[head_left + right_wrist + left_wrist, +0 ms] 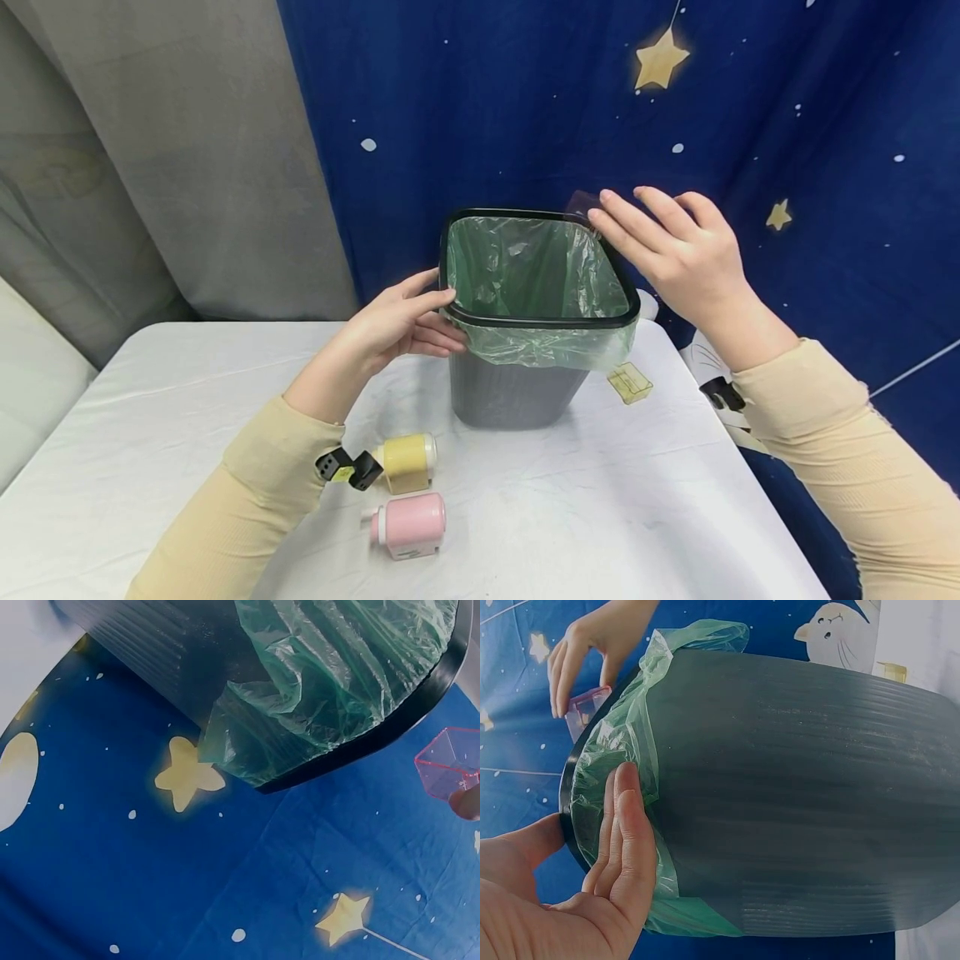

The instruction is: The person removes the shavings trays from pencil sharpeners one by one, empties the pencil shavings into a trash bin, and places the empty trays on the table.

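A grey trash bin [517, 398] with a black rim stands upright on the table, lined with a green plastic bag [543, 344] folded over its edge. My left hand [401, 323] grips the bin's near left side, thumb at the rim and fingers against the bag outside. At the far right corner of the opening, my right hand [678, 246] pinches a small clear pink plastic box [586, 712]. The left wrist view shows this box beside the rim; in the right wrist view the box [446, 761] is cut off by the frame's edge with one fingertip on it.
A clear yellow plastic box [630, 383] lies right of the bin on the white tablecloth [555, 517]. A yellow bottle [407, 462] and a pink bottle [412, 525] lie on their sides in front. Behind hangs a blue star curtain [487, 100].
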`<state>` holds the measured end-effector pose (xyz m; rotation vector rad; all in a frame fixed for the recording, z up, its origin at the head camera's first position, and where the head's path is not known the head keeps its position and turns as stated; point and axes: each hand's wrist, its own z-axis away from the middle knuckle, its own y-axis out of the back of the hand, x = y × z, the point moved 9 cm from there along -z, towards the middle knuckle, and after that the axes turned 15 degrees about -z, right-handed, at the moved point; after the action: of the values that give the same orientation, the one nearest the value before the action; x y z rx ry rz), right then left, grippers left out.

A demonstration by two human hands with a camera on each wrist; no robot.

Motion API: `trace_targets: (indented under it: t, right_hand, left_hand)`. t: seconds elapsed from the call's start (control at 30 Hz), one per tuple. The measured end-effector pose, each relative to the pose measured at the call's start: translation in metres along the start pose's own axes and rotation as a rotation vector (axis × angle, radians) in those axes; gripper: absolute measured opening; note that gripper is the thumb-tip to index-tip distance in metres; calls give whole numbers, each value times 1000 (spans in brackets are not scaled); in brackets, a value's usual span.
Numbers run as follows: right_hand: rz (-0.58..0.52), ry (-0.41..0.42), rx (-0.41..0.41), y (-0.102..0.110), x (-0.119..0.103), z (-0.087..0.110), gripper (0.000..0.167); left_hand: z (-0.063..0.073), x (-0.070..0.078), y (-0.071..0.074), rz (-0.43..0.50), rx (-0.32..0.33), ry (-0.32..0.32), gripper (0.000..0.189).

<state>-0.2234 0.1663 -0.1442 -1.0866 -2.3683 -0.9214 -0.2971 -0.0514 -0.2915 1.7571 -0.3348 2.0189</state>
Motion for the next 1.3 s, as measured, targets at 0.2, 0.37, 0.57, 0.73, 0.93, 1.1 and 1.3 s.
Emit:
trace_targets:
  t: [0.2, 0.37, 0.57, 0.73, 0.93, 1.1, 1.3]
  right_hand:
    - [-10, -79, 51, 5, 10, 5, 38]
    - [3, -130, 47, 5, 17, 10, 31]
    - [15, -200, 47, 6, 25, 18, 28]
    - [29, -256, 45, 7, 31, 26, 30]
    - [29, -323, 61, 11, 37, 34, 37]
    - [19, -379, 63, 13, 45, 38, 40]
    - [19, -460, 62, 16, 52, 46, 45]
  left_hand:
    - [0, 0, 0, -5, 4, 2, 71]
    - [0, -1, 0, -6, 6, 4, 71]
    - [-1, -2, 0, -1, 5, -1, 72]
    - [-1, -2, 0, -2, 5, -3, 72]
    - [-2, -2, 0, -6, 6, -2, 71]
    - [-2, -2, 0, -9, 5, -5, 70]
    - [-1, -2, 0, -9, 7, -5, 71]
